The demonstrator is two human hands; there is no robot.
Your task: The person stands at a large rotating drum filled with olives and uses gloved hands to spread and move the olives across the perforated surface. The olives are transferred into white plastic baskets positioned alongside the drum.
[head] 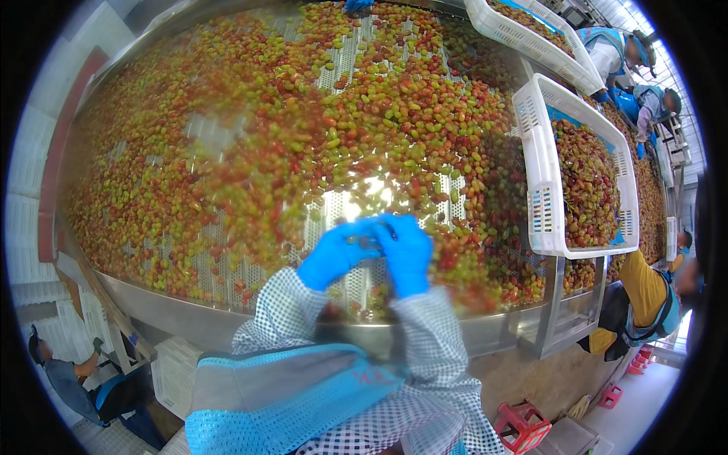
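Observation:
My left hand (335, 256) and my right hand (406, 247), both in blue gloves, meet at the fingertips above a perforated metal sorting table (355, 284). A small dark spot shows between the fingers of my right hand; whether it is a held fruit I cannot tell. The left fingers are curled and slightly blurred, so what they hold is hidden. Around both hands lie loose red, green and brownish oval grape-like fruits (398, 114). Some of them are blurred on either side of my hands. Bright light reflects off the metal just beyond my fingertips.
At right, a white plastic crate (549, 227) of darker fruits stands above a metal frame (551, 313); another white crate (534, 51) is behind it. A blue-gloved hand (358, 4) reaches in at the far edge. Several people work at right, one person (74, 369) at lower left. Red stools (520, 426) stand below.

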